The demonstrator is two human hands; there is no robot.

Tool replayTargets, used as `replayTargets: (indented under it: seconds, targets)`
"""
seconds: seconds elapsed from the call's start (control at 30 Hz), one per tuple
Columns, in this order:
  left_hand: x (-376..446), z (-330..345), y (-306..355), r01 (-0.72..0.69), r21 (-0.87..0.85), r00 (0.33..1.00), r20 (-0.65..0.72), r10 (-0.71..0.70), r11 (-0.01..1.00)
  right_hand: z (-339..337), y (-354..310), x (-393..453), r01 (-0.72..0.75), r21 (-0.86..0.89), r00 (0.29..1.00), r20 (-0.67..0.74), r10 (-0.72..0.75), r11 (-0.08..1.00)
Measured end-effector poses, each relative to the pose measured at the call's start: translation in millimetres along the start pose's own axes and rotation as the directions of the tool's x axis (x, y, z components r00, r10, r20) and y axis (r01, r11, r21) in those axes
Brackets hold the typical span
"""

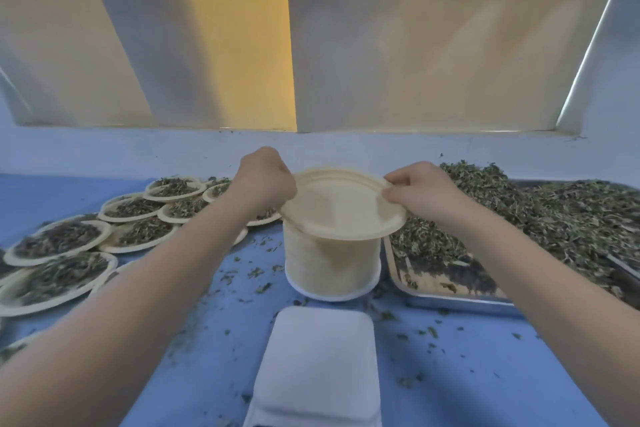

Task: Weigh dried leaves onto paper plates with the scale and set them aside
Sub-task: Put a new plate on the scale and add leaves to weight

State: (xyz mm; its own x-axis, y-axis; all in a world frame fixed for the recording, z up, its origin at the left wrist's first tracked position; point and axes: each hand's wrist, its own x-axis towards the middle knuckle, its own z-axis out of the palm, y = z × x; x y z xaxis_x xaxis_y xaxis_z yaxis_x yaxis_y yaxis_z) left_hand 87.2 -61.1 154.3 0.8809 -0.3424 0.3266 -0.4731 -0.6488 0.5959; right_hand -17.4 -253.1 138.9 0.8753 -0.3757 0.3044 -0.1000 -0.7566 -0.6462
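Note:
A tall stack of cream paper plates (330,263) stands in the middle of the blue table. The top plate (341,206) is tilted, its near edge lifted off the stack. My left hand (265,180) grips its left rim, and my right hand (420,189) pinches its right rim between thumb and fingers. The white scale (317,367) lies in front of the stack with nothing on its platform. A heap of dried green leaves (540,215) fills a metal tray (450,302) at the right.
Several paper plates heaped with dried leaves (69,260) overlap along the left side of the table. Loose leaf bits (256,274) are scattered over the blue table. A pale wall and window ledge (346,146) rise just behind the stack.

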Motion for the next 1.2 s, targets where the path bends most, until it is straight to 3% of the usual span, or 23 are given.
replayTargets:
  seconds: [0.2, 0.33, 0.47, 0.67, 0.77, 1.03, 1.2]
  targets:
    - [-94.2, -2.5, -33.4, 0.067, -0.19, 0.997, 0.06, -0.057, 0.98, 22.2, 9.9, -76.2, 0.022, 0.052, 0.997, 0.072, -0.026, 0.998]
    - [-131.3, 17.7, -62.1, 0.216, -0.315, 0.976, 0.105, -0.192, 0.924, 51.2, 27.3, -106.3, -0.011, 0.126, 0.991, 0.137, -0.006, 0.992]
    - [-134.8, 44.9, -81.2, 0.332, -0.36, 0.943, 0.145, -0.299, 0.872, 79.1, 45.6, -112.7, -0.025, 0.047, 0.994, 0.107, 0.02, 0.999]
    - [-133.2, 68.0, -97.7, 0.359, -0.34, 0.934, 0.128, -0.335, 0.87, 98.9, 69.3, -107.4, -0.121, 0.077, 0.986, 0.124, 0.111, 0.99]
    - [-135.1, 71.9, -101.4, 0.386, -0.469, 0.921, 0.146, -0.362, 0.794, 102.0, 74.5, -106.6, -0.205, 0.202, 0.971, 0.165, 0.173, 0.958]
    - [-151.2, 80.8, -113.9, 0.419, -0.727, 0.892, 0.217, -0.397, 0.544, 109.1, 81.4, -116.5, -0.246, 0.413, 0.968, 0.149, 0.201, 0.877]
    - [-156.8, 79.5, -117.3, 0.349, -0.768, 0.92, 0.172, -0.352, 0.537, 108.6, 79.8, -120.8, -0.256, 0.452, 0.965, 0.178, 0.195, 0.855]
